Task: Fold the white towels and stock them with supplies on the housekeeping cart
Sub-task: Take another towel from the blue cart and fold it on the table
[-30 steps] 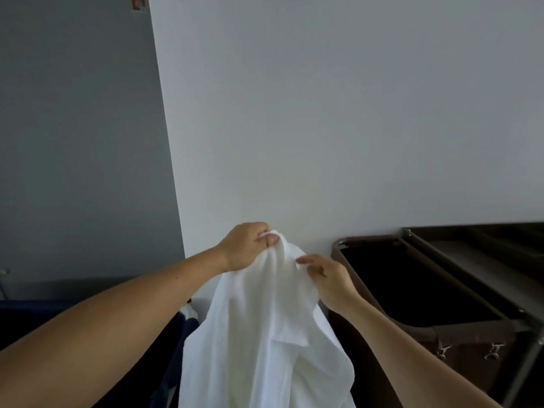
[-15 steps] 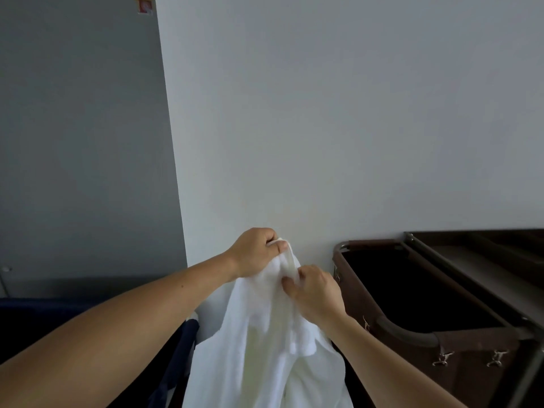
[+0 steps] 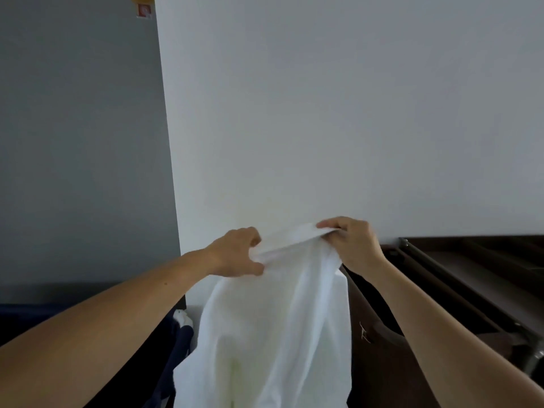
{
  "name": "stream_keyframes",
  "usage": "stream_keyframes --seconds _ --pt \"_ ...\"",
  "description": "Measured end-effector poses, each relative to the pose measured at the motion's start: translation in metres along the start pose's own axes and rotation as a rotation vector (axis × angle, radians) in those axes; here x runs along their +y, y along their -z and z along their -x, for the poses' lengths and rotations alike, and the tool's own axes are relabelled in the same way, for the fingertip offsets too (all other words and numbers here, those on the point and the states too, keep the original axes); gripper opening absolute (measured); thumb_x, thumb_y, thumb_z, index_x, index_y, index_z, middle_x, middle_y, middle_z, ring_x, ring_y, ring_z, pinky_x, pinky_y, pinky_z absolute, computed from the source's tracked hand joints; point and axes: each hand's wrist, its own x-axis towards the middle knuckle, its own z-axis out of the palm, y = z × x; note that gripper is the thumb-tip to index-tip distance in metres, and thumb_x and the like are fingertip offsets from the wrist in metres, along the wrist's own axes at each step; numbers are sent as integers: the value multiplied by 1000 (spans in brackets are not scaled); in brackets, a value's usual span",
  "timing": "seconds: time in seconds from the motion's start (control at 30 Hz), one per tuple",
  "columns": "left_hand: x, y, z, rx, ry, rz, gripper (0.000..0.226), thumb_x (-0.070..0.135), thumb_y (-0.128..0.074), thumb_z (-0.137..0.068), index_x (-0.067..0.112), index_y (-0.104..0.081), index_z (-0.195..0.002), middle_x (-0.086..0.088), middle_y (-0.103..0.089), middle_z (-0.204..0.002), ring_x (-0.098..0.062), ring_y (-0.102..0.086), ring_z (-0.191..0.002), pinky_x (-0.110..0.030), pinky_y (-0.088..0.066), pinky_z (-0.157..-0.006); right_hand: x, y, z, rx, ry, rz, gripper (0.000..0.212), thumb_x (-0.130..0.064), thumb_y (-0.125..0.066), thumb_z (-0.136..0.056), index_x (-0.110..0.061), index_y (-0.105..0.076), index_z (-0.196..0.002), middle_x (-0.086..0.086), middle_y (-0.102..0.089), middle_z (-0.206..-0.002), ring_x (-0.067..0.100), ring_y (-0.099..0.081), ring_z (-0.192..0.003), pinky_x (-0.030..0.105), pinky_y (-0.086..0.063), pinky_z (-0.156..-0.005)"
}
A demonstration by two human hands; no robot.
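Note:
A white towel hangs in front of me, held up by its top edge. My left hand pinches the edge at its left end between thumb and curled fingers. My right hand grips the same edge further right and a little higher. The stretch of edge between my hands is pulled fairly taut. The rest of the towel drapes down in loose folds past the bottom of the view. The dark brown housekeeping cart stands at the right, just behind my right forearm.
A white wall rises straight ahead, and a grey wall is on the left. A dark blue bin with a bit of white cloth at its rim sits low on the left.
My right hand has slid right along the towel's top edge, away from my left hand, spreading the edge out between them. Both hands were close together at one bunched point before.

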Motion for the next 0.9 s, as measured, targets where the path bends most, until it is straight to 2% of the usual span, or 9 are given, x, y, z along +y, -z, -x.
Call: stream_keyframes --seconds 0.07,0.1,0.2,0.27,0.4,0.53,0.67,0.8,0.9 --pt "25 1 1 -57 -72 333 74 48 -76 -81 27 -39 -142 14 -51 -126 -6 -51 -115 -24 -43 -94 -22 -5 0 -125 43 -16 45 -8 -68 -85 -48 -73 -65 -19 -72 -75 -3 -66 -73 5 -45 -60" --pt "35 1 0 -77 -99 473 70 48 -75 -83 28 -41 -141 13 -55 -120 -4 -55 -109 -21 -44 -89 -28 -8 3 -182 53 -14 42 -10 -72 -83 -49 -74 -66 -21 -72 -75 -6 -66 -75 5 -46 -61" --pt "54 -2 0 -126 -118 592 18 37 -68 -92 21 -65 -99 6 -64 -91 -11 -61 -83 -25 -48 -76 -26 -14 11 -190 48 -37 23 -24 -82 -74 -45 -73 -71 -20 -72 -78 -5 -68 -76 9 -51 -63" --pt "53 -9 3 -115 -123 628 23 31 -63 -96 12 -63 -82 1 -59 -80 -15 -54 -73 -29 -44 -68 -13 -18 18 -108 -30 -125 14 -36 -86 -66 -33 -73 -72 -13 -73 -74 2 -68 -68 18 -54 -60" --pt "55 -17 4 -35 -65 744 34 27 -58 -100 -7 -62 -98 -9 -58 -87 -22 -52 -78 -36 -43 -71 9 -29 32 -72 -193 -304 20 -30 -84 -79 -17 -69 -73 -9 -68 -63 4 -61 -59 19 -49 -57" --pt "56 -21 4 -126 49 931 28 27 -58 -96 17 -69 -73 -6 -64 -85 -17 -60 -72 -31 -46 -68 7 -36 35 -47 -316 -478 18 -28 -76 -88 -13 -68 -82 -1 -73 -74 15 -69 -72 34 -57 -70" --pt "49 -22 6 -340 118 1111 63 49 -42 -97 -4 -68 -115 -17 -66 -107 -29 -60 -97 -38 -47 -91 3 -45 39 -55 -325 -621 17 -23 -71 -92 -11 -62 -86 4 -72 -78 20 -66 -76 38 -54 -73" --pt "42 -17 9 -334 114 1074 37 28 -58 -95 -2 -71 -112 -16 -71 -112 -26 -67 -98 -36 -53 -86 1 -47 42 -26 -274 -606 19 -19 -74 -90 -7 -60 -83 16 -64 -84 30 -58 -80 43 -49 -80" --pt "38 -16 10 -260 86 1104 30 19 -56 -98 -2 -70 -114 -15 -71 -117 -25 -69 -103 -35 -54 -85 2 -46 45 -44 -270 -655 19 -15 -73 -90 -7 -58 -82 35 -63 -108 33 -60 -88 48 -49 -87"
